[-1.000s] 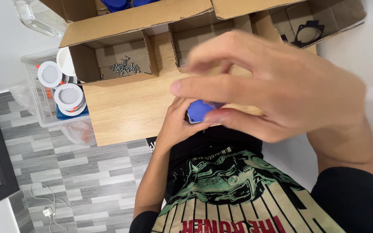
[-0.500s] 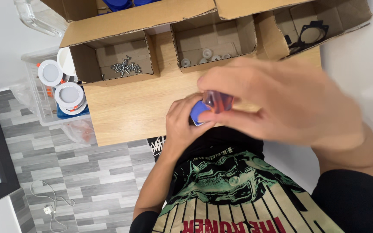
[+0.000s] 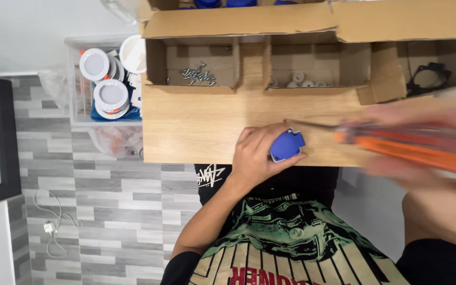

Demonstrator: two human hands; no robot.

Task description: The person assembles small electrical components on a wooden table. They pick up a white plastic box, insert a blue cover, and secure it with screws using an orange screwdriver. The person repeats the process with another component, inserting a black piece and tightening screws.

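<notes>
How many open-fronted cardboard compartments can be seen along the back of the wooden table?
3. The left compartment holds screws, the middle compartment small white parts, the right compartment a black ring-shaped part. More may lie beyond the frame's right edge.

Black T-shirt (image 3: 291, 237) with a green and cream print across the chest, cream vertical stripes and red lettering lower down, a small white scrawl near one shoulder. Short black sleeves (image 3: 180, 266), bare forearms below.

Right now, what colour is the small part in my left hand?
Blue; the small part shows best in the head view.
</notes>
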